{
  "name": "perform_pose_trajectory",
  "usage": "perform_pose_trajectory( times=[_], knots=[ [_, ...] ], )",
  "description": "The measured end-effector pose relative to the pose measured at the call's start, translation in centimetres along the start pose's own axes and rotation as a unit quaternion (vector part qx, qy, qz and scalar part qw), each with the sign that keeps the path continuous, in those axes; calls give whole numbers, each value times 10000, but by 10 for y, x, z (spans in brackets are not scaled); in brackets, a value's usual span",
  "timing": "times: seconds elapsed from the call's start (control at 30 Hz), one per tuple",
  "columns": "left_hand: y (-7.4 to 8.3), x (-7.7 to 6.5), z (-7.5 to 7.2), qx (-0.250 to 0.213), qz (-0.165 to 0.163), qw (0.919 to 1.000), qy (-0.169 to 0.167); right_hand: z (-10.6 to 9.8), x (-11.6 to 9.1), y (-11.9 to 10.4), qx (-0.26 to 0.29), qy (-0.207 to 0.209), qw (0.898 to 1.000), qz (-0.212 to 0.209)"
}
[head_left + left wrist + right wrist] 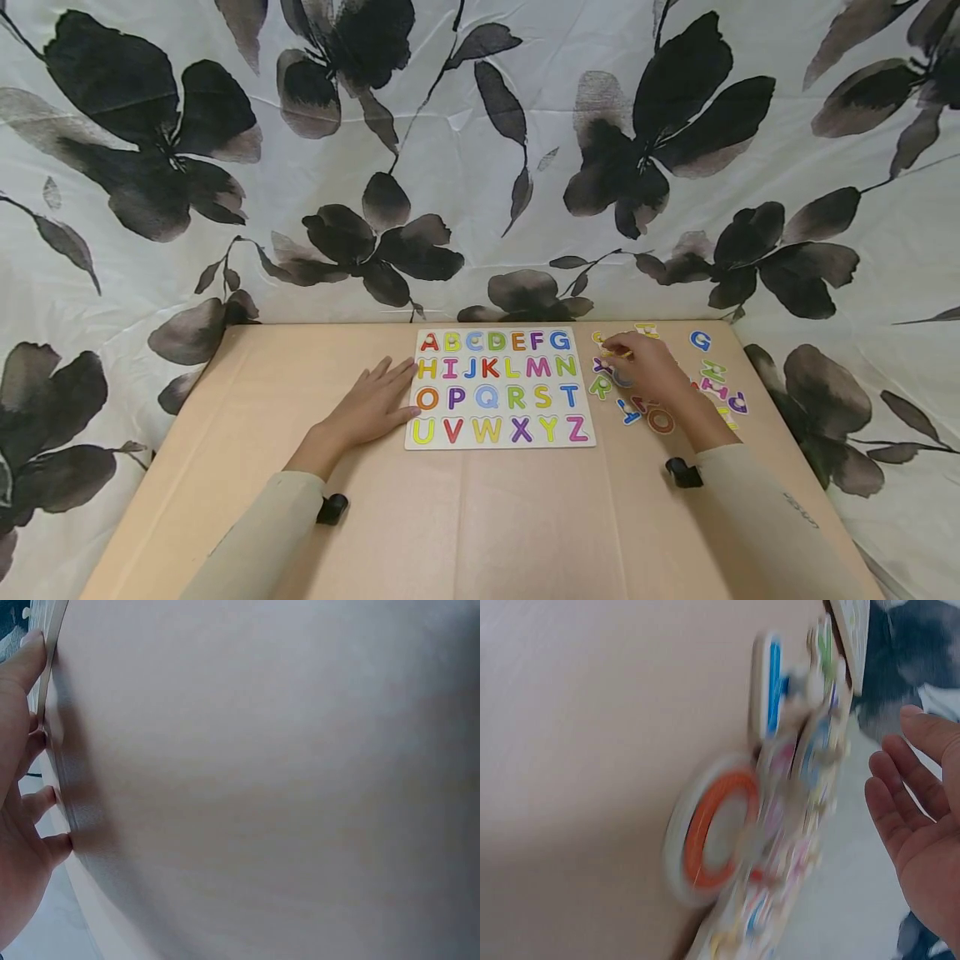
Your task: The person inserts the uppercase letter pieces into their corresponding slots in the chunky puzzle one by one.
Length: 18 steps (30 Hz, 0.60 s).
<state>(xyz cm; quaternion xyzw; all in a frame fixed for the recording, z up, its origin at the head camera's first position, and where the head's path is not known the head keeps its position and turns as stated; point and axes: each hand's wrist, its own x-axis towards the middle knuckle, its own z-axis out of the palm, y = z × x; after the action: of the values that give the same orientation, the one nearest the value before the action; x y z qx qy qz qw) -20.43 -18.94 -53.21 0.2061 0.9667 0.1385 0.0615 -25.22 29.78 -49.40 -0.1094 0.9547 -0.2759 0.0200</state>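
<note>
An alphabet board [501, 413] with rows of coloured letters lies on the table. My left hand [371, 400] rests flat at its left side, fingers stretched, fingertips and thumb touching the edge. In the left wrist view the thumb lies against the board's edge [49, 667]. My right hand [651, 371] is over loose letter pieces right of the board, fingers loosely bent. The right wrist view shows nothing between those fingers. Below it lie an orange O piece [697, 832] and a blue letter piece [772, 686], blurred. A green R piece [601, 387] lies beside the board; the hand hides some pieces.
Farther right lie a blue G piece [701, 340], a pink letter piece [714, 388] and a purple letter piece [738, 402]. A yellow letter piece [647, 331] sits near the table's back edge. A floral cloth [480, 167] hangs behind the table [525, 525].
</note>
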Motion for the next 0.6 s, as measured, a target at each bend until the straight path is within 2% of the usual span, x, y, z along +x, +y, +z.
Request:
perform_pose_trajectory(
  times=[0.33, 0.6],
  knots=[
    [0, -1, 0, -52, 15, 10000, 14, -35, -29, 48, -317, 225, 9986, 347],
    [-2, -2, 2, -57, -4, 10000, 23, -39, -34, 75, -635, 86, 9952, 739]
  ],
)
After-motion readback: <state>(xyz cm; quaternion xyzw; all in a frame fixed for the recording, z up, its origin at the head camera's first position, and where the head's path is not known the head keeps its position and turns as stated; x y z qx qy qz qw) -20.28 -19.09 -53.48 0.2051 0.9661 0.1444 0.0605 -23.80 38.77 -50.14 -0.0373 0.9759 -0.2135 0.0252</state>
